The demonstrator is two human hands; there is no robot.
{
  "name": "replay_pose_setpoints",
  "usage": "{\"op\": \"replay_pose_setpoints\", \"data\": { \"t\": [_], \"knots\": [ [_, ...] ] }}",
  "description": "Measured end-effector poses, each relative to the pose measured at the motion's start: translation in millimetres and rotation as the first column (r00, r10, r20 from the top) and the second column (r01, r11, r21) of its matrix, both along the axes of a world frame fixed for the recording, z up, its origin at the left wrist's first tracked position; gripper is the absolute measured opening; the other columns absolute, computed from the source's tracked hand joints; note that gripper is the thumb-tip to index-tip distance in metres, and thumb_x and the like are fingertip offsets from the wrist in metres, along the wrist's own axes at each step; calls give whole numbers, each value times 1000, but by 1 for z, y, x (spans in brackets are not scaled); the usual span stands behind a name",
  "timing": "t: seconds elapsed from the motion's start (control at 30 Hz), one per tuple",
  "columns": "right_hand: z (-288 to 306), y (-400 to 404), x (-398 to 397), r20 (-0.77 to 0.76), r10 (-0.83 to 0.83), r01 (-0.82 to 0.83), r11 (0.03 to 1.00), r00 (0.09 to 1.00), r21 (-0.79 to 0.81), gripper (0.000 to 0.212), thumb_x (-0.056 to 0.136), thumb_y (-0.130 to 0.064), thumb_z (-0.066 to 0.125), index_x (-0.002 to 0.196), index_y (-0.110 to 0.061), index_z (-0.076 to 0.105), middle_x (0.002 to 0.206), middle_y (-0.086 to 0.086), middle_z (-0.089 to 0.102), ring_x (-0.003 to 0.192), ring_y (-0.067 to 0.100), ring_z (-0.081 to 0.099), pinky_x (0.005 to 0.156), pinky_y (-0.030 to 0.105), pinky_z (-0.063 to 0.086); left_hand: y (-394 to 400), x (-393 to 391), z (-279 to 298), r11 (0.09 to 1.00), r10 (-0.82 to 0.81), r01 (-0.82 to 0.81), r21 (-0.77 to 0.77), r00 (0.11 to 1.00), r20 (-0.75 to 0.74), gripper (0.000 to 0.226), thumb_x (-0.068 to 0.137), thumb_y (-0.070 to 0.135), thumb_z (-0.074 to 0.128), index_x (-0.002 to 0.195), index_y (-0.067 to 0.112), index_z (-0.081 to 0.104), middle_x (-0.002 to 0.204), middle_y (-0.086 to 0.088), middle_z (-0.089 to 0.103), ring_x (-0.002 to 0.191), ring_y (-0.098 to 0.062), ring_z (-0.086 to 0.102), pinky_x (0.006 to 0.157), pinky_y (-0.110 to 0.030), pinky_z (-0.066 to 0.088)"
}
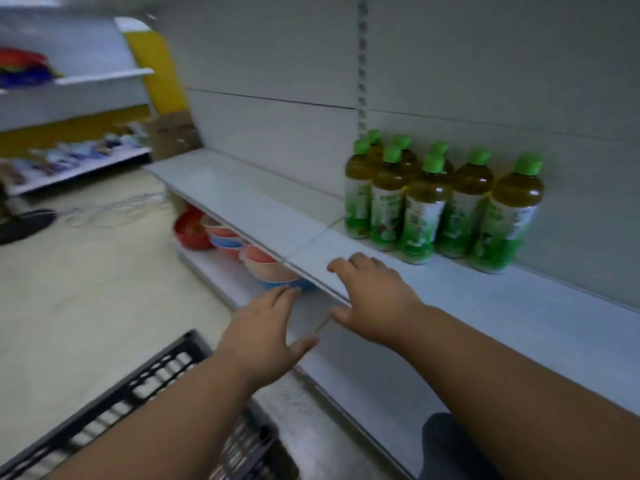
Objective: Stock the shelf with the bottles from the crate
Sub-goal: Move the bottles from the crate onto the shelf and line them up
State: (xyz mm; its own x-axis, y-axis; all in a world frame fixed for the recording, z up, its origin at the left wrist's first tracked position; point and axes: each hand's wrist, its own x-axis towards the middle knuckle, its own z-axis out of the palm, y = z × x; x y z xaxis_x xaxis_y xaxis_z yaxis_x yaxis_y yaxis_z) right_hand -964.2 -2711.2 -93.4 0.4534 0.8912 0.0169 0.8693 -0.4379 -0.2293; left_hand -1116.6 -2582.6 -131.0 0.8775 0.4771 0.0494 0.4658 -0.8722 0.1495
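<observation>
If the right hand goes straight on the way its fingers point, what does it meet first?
Probably nothing soon: the right hand points left and away along the bare shelf. The green-capped bottles stand off to its right, though depth is unclear.

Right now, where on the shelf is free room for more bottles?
The shelf is bare left of the bottles, toward its far end, and in front of them by the right hand. Crowded only at the back wall, around the bottles.

Crate (pixel 145 386) cut by bottom edge, arm-covered; far shelves (pixel 79 161) blurred.
</observation>
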Motion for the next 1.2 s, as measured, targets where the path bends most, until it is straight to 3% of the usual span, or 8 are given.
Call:
{"op": "replay_pose_setpoints", "data": {
  "t": [0.13, 0.27, 0.57, 0.7, 0.8, 0.97, 1.07, 1.2],
  "knots": [
    [7, 32, -79, 54, 264, -261, 964, 963, -55, 64, 88, -52, 61, 143, -28, 37, 135, 10, 45, 124, 33, 45, 98, 46, 43, 0, -110, 19, 968, 248, -244, 52, 965, -83, 91, 78, 80, 41, 154, 31, 29, 154, 6, 38, 137, -18, 40, 109, -38, 38],
    [5, 51, -147, -9, 429, -429, 901, 903, -59, 61, 86, -53, 64, 137, -28, 42, 129, 7, 49, 120, 30, 49, 93, 43, 45, -17, -202, 24, 882, 471, -466, 70, 875, -111, 85, 80, 77, 50, 151, 36, 30, 145, 7, 46, 128, -18, 47, 101, -38, 44],
    [-57, 109, -235, -91, 594, -600, 779, 799, -179, 75, 87, -55, 66, 148, -25, 35, 143, 11, 45, 130, 32, 45, 104, 47, 43, -27, -289, -47, 684, 711, -723, -97, 691, -133, 89, 86, 72, 52, 157, 25, 24, 159, 1, 33, 142, -20, 34, 115, -38, 33],
    [-117, 149, -259, -226, 553, -596, 764, 802, -249, 70, 87, -53, 67, 144, -24, 41, 138, 8, 49, 124, 29, 50, 101, 48, 47, -5, -304, -110, 600, 772, -787, -144, 616, -154, 90, 87, 70, 53, 157, 22, 22, 161, -2, 29, 146, -21, 29, 118, -41, 29],
    [-168, 174, -274, -334, 463, -558, 775, 821, -297, 63, 86, -50, 69, 137, -23, 47, 131, 7, 53, 115, 26, 55, 96, 45, 51, 10, -306, -160, 527, 820, -836, -157, 548, -165, 99, 86, 74, 49, 159, 16, 15, 166, -8, 17, 152, -24, 15, 123, -43, 18],
    [-240, 210, -289, -392, 342, -486, 790, 854, -372, 74, 85, -54, 69, 145, -19, 42, 142, 13, 49, 126, 32, 52, 102, 44, 48, 0, -305, -228, 402, 861, -884, -237, 453, -232, 110, 86, 80, 30, 157, 8, -13, 166, -15, -15, 153, -26, -14, 124, -42, 0],
    [-279, 227, -294, -432, 264, -450, 789, 863, -418, 70, 86, -50, 71, 143, -15, 47, 141, 12, 53, 126, 30, 53, 99, 36, 45, 2, -305, -245, 378, 873, -895, -235, 430, -232, 107, 85, 83, 20, 154, 13, -23, 162, -13, -26, 151, -25, -22, 124, -44, -2],
    [-335, 245, -300, -486, 129, -399, 764, 864, -506, 69, 85, -48, 73, 141, -14, 49, 137, 13, 58, 122, 31, 57, 98, 36, 47, 4, -307, -250, 403, 862, -888, -224, 450, -233, 107, 86, 81, 13, 155, 6, -17, 160, -18, -27, 150, -29, -23, 124, -46, -1]
  ]
}}
